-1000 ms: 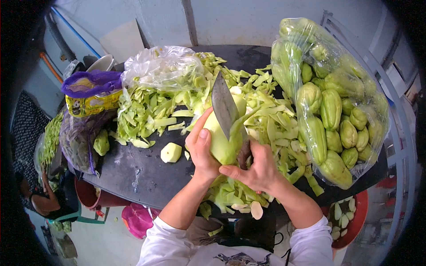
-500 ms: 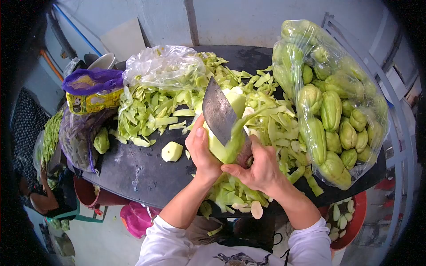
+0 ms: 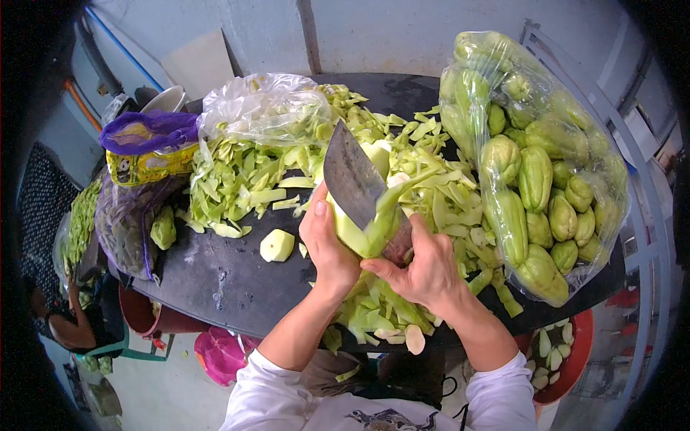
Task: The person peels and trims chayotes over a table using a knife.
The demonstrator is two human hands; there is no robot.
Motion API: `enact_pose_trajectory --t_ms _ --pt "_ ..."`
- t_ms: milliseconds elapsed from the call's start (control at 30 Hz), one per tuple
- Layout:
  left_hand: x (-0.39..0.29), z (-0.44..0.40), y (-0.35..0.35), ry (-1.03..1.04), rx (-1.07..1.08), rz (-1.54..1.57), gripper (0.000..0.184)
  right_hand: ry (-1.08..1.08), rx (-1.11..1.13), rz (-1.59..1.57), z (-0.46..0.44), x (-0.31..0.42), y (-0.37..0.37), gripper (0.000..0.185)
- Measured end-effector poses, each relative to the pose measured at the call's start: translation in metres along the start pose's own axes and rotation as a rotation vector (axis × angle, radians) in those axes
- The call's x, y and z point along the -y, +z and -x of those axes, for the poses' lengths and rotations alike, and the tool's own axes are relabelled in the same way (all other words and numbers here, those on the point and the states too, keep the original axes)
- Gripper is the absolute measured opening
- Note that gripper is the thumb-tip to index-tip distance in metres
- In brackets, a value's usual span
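Over the middle of the table, my left hand [image 3: 328,248] is closed round a mostly peeled, pale green chayote [image 3: 346,228]. My right hand [image 3: 425,267] grips a broad, pointed knife [image 3: 352,172], its grey blade lying across the chayote with the tip up and left. The knife's handle is hidden in my fingers. A green strip of peel [image 3: 382,228] curls over the blade close to my right thumb. Heaps of chayote peelings [image 3: 449,205] lie around and below both hands. To the left, a pale cut piece of chayote [image 3: 277,246] rests on the table.
A clear bag of unpeeled chayotes [image 3: 535,179] fills the dark table's [image 3: 208,266] right side. At left are a purple mesh bag [image 3: 129,223] and a clear plastic bag [image 3: 262,108] over peelings. A red bucket [image 3: 586,352] holds pale pieces. Another person's arm [image 3: 72,323] shows far left.
The knife and my right hand have shifted slightly, the blade moving a little up and left. The peel strip stands out more over the blade. My left hand keeps its hold.
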State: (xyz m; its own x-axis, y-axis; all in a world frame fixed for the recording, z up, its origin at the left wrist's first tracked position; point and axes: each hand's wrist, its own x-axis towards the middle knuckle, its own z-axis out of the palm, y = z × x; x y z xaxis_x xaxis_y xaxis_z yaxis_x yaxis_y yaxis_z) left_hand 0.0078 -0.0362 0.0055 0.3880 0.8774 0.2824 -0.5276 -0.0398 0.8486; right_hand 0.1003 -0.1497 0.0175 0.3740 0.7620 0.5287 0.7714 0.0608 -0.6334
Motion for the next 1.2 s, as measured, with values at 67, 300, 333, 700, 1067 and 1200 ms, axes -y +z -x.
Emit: enact_pose_trajectory --t_ms 67,300,333,700,1067,1200 --pt "0.001 0.0 -0.001 -0.001 -0.003 0.003 0.057 0.002 -0.02 -0.007 0.001 -0.002 0.003 0.069" --pt "0.007 -0.001 0.002 -0.025 0.053 -0.054 0.051 -0.044 -0.018 0.105 0.001 -0.011 0.003 0.06" --pt "0.003 -0.001 0.006 -0.085 0.069 -0.079 0.05 -0.071 -0.037 0.15 0.001 -0.011 0.001 0.059" --pt "-0.008 -0.017 -0.002 -0.616 0.172 0.456 0.075 0.526 0.032 -0.622 -0.013 -0.025 -0.016 0.049" --pt "-0.012 -0.016 -0.008 -0.709 0.338 0.521 0.081 0.183 -0.15 -0.396 -0.017 -0.028 -0.031 0.067" --pt "-0.01 -0.016 -0.016 -0.774 0.406 0.443 0.081 0.044 -0.196 -0.333 -0.019 -0.025 -0.033 0.078"
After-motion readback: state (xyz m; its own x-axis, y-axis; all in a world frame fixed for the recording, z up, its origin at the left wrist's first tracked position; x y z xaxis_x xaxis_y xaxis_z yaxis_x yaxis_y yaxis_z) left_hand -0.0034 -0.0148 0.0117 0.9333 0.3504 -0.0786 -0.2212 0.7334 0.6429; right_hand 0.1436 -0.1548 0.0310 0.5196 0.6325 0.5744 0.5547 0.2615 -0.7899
